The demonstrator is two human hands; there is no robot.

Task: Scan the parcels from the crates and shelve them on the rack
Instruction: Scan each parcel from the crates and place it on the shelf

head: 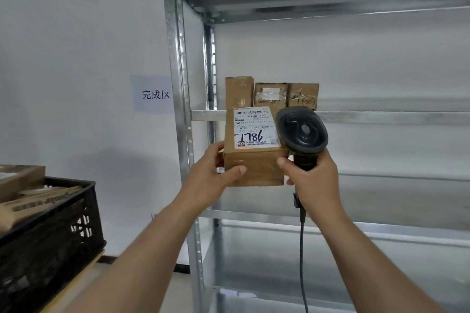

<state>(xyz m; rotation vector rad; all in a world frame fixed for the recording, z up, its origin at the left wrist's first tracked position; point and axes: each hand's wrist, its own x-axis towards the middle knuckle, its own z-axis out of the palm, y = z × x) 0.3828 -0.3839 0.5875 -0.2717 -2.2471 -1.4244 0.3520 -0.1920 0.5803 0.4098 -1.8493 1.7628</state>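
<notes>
Both hands are full mid-frame: left hand grips the box, right hand grips the scanner; aim squarely at the label.

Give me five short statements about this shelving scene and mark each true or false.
1. The left hand holds the brown cardboard parcel with the white shipping label. True.
2. The right hand holds a red marker. False: it grips the black handheld barcode scanner.
3. Three brown cardboard parcels stand on the grey metal rack. True.
4. The black plastic crate is empty. False: cardboard parcels lie in it.
5. The label's handwritten number is 4412. False: 7786.
</notes>
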